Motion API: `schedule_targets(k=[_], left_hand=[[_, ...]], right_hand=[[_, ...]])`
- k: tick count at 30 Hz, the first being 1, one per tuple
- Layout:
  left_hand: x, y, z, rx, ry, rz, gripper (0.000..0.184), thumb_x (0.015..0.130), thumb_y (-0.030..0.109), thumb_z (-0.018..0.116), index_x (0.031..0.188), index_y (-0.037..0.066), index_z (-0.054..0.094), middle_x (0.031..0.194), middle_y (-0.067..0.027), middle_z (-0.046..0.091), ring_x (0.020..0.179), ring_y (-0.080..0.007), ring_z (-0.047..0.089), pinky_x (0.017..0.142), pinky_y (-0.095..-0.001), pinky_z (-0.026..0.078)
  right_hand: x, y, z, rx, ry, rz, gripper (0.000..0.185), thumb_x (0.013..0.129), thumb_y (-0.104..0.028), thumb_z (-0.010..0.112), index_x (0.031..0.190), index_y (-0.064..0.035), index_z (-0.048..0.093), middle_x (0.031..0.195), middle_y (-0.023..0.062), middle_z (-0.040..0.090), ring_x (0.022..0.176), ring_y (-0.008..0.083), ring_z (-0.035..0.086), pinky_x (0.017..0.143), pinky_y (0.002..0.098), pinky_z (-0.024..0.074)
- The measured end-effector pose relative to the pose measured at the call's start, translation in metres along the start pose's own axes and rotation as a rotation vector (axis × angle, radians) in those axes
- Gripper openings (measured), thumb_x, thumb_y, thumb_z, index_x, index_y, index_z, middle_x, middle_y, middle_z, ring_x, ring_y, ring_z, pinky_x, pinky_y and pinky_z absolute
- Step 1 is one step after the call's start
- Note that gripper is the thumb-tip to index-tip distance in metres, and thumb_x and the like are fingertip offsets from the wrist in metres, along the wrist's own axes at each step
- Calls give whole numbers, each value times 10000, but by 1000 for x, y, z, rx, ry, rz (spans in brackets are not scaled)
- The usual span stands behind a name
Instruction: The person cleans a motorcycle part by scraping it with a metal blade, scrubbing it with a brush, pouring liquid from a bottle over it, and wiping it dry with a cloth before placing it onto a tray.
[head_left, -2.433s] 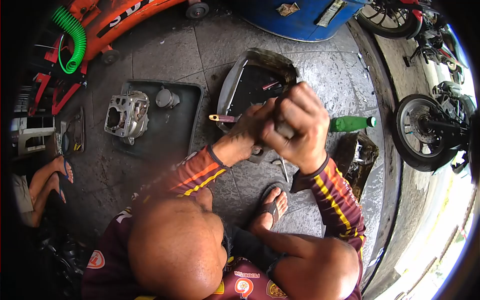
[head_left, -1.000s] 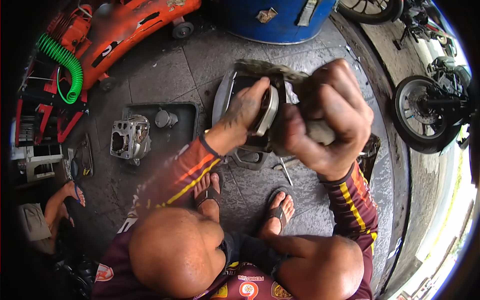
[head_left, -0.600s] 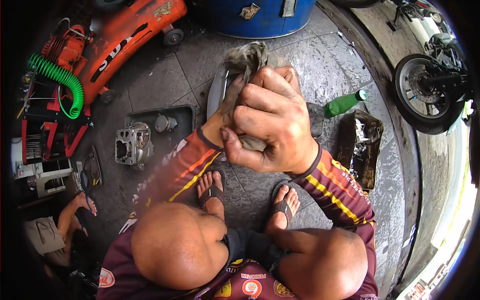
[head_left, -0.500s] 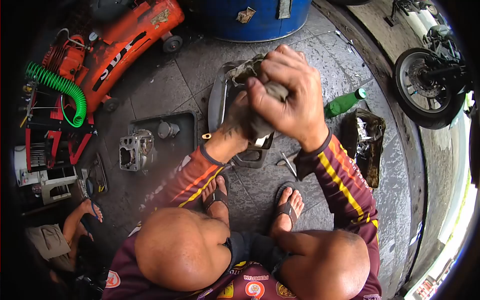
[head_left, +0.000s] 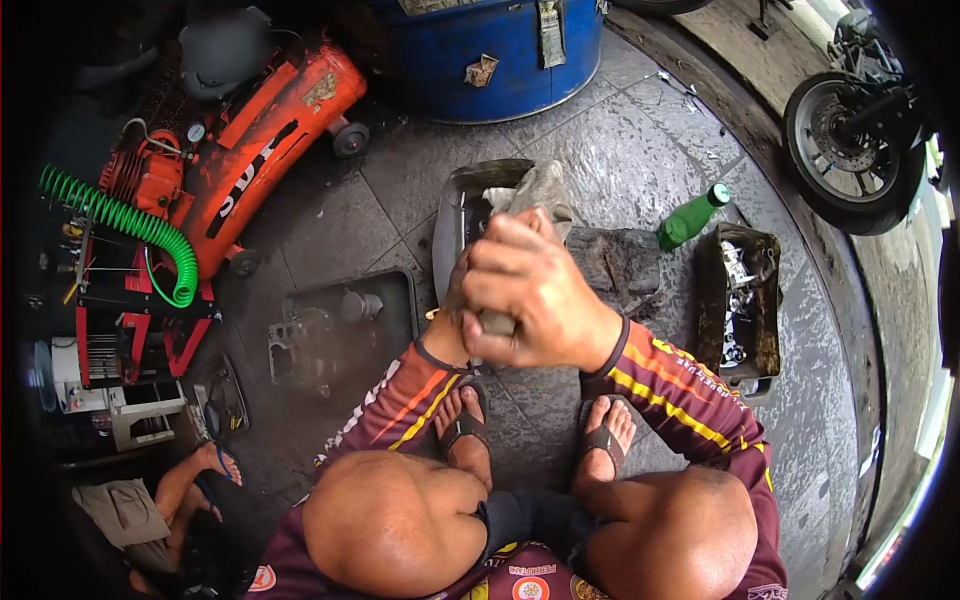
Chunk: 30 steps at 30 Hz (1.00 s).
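Observation:
A grey, dirty rag [head_left: 545, 190] is bunched between my two hands, with a loose end sticking out beyond the knuckles. My right hand [head_left: 535, 290] is closed tightly on it, fingers curled over the top. Below and to the left, my left hand [head_left: 452, 318] also grips the rag, its fingers mostly hidden behind the right hand. Both are above a grey basin [head_left: 447, 235], whose inside is largely covered by the hands and cloth.
A dark, stained block [head_left: 625, 262] lies right of the basin, near a green bottle [head_left: 692, 218] and a box of metal parts [head_left: 742, 300]. On the left, a black tray [head_left: 402, 300] holds engine parts [head_left: 305, 345]. Behind stand a red compressor [head_left: 270, 150] and a blue drum [head_left: 500, 60]. Another person's foot [head_left: 225, 462] shows lower left.
My clasped hands have come lower and nearer to me, still closed on the rag. More of its loose end and the dark block are visible. The camera view has shifted.

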<state>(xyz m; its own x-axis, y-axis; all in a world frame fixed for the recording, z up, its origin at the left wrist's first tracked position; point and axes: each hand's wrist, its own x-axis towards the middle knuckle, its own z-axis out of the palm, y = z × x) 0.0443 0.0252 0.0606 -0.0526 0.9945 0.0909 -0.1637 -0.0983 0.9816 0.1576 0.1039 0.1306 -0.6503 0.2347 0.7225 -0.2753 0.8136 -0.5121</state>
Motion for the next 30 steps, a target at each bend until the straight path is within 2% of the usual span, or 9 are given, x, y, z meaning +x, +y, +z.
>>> schedule_targets(k=[2, 8, 12, 15, 16, 18, 20, 23, 30], left_hand=[[-4, -1, 1, -37, 8, -23, 278, 972, 346, 481, 969, 78, 555, 899, -52, 579, 801, -192, 587, 689, -318, 487], [-7, 4, 9, -165, 27, -65, 345, 1011, 364, 406, 880, 76, 542, 795, -57, 558, 673, -192, 567, 603, -302, 469], [-9, 5, 8, -597, -35, -183, 413, 1038, 377, 356, 821, 74, 534, 725, -60, 544, 587, -191, 554, 545, -290, 457], [-5, 11, -5, -1119, -245, -251, 470, 1057, 386, 318, 776, 73, 527, 672, -62, 534, 523, -191, 544, 502, -282, 448], [-1, 22, -2, -1053, -143, -247, 543, 1054, 438, 274, 690, 81, 461, 534, -13, 403, 364, -166, 363, 389, -282, 321], [5, 16, -17, -1135, -249, -183, 522, 1025, 472, 372, 696, 86, 494, 706, -57, 545, 549, -208, 547, 567, -316, 475], [-12, 0, -12, -828, -133, -151, 399, 1030, 488, 311, 976, 102, 395, 995, -87, 447, 858, -234, 442, 773, -357, 411], [-14, 10, 9, -739, 72, -152, 404, 1021, 491, 342, 1121, 100, 377, 1128, -92, 440, 1012, -239, 411, 891, -378, 356], [5, 46, 13, -1119, 197, -56, 613, 1002, 497, 413, 1460, 97, 336, 1438, -104, 422, 1372, -250, 339, 1166, -429, 228]], right_hand=[[7, 23, -11, -94, 77, 185, 193, 640, -140, 715, 678, -77, 537, 745, 80, 479, 763, 298, 485, 726, 419, 381], [-9, -16, 20, 45, -13, -164, 222, 623, -204, 763, 728, -142, 577, 780, 16, 480, 796, 233, 505, 752, 420, 375], [9, -5, 19, 27, 64, -99, 213, 664, -157, 764, 727, -103, 568, 779, 28, 494, 789, 247, 513, 755, 404, 395], [24, 35, -11, -79, 259, 247, 229, 771, -125, 739, 729, -33, 533, 723, 74, 511, 679, 269, 521, 651, 378, 429], [19, 48, -26, -175, 359, 360, 246, 803, -123, 731, 732, -16, 521, 703, 92, 513, 636, 270, 519, 612, 369, 434], [16, 24, -37, 25, 441, 461, 304, 793, -157, 757, 682, -27, 505, 728, 109, 516, 700, 297, 529, 651, 419, 449], [9, -7, -10, 100, 278, 144, 278, 786, -246, 771, 769, -58, 566, 942, 116, 588, 924, 315, 575, 831, 459, 462], [-2, -21, 25, 3, 70, 92, 438, 791, -376, 745, 1119, -116, 616, 1367, 171, 510, 1350, 383, 415, 1108, 562, 292], [0, -3, 26, -109, 130, 208, 413, 905, -317, 638, 1290, -167, 625, 1413, 170, 516, 1349, 354, 441, 1155, 527, 260]])
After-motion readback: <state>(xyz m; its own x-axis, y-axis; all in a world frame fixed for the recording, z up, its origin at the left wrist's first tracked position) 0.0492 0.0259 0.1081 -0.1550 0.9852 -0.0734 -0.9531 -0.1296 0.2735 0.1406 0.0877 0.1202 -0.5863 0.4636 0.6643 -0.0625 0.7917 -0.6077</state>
